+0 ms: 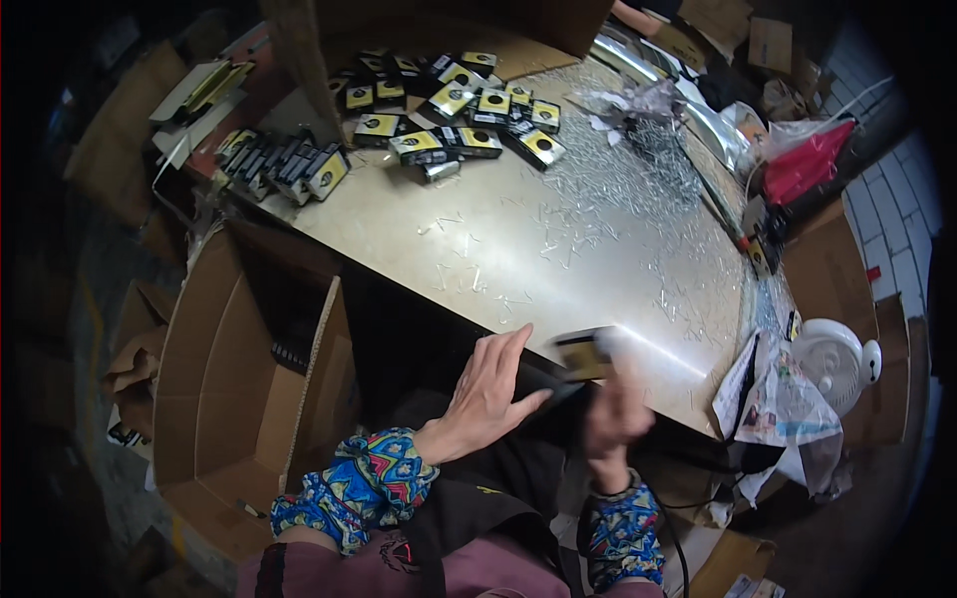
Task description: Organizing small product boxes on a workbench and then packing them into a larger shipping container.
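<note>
Grasping a small black-and-yellow box [583,357] at the table's [558,249] near edge, right hand [613,414] is motion-blurred; left hand [488,384] lies open-fingered against its dark end, steadying it.

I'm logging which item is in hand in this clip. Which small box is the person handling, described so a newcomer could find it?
Start at the pale metal table and follow its near edge. There the right hand holds a small black-and-yellow box, with the left hand touching it. It is motion-blurred and alone, unlike the heap of similar boxes at the far end.
</note>
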A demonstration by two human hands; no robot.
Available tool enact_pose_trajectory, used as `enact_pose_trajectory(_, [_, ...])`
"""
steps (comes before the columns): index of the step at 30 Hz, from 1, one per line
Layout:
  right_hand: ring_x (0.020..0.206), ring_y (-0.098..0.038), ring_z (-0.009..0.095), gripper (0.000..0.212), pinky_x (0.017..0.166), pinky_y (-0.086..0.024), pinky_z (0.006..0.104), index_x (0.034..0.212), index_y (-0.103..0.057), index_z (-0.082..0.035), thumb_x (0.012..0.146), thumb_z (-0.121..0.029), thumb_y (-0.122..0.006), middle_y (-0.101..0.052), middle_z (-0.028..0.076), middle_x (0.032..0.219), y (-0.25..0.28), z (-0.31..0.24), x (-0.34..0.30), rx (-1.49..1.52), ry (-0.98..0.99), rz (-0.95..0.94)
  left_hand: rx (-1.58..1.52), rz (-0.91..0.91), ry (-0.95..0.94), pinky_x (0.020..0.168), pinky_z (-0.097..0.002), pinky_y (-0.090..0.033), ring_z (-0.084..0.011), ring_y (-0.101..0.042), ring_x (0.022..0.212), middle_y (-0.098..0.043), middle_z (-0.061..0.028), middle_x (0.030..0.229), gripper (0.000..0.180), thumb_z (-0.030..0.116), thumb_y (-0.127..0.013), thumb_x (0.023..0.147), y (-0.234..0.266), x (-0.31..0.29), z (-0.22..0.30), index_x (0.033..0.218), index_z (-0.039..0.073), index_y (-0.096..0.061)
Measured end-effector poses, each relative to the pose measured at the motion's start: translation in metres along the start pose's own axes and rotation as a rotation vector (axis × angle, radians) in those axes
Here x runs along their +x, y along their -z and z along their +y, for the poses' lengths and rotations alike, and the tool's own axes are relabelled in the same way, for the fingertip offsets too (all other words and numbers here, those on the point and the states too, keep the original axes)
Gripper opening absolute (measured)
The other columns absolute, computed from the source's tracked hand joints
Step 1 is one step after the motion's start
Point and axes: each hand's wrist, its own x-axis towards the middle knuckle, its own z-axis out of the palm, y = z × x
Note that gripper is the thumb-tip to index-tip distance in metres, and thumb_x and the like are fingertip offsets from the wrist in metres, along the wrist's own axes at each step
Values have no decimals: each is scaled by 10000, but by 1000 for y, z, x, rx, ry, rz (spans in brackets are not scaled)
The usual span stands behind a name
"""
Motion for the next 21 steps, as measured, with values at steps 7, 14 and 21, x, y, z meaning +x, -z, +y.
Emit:
enact_pose_trajectory(7, [1139, -631, 218, 349, 895, -524, 289, 1242, -650, -10, 907, 82, -627, -637, 162, 1283, -49, 3, 42, 230, -34, -179, -205, 65, -46, 957, -424, -435, -365, -546, 1104, -546, -207, 1204, 442, 151, -606, 944, -19, 63, -30, 1322, -43, -484])
enact_pose_trajectory(14, [1308, -481, 412, 354, 1067, -424, 462, 1315, -608, -74, 971, -156, -607, -521, 217, 1415, -67, 51, 99, -262, 111, -419, 882, 346, 48, 978, -488, -370, -341, -498, 1106, -553, -183, 1161, 491, 169, -614, 886, 130, 115, -114, 1327, -6, -491])
enact_pose_trajectory(21, [1431, -342, 362, 469, 1149, -218, 628, 1381, -523, -103, 1017, -397, -480, -442, 155, 1497, -125, 92, 166, -621, 235, -570, 906, -109, 133, 1098, -484, -307, -378, -469, 1244, -526, -231, 1311, 696, 401, -633, 927, 127, 208, -128, 1439, -12, -407])
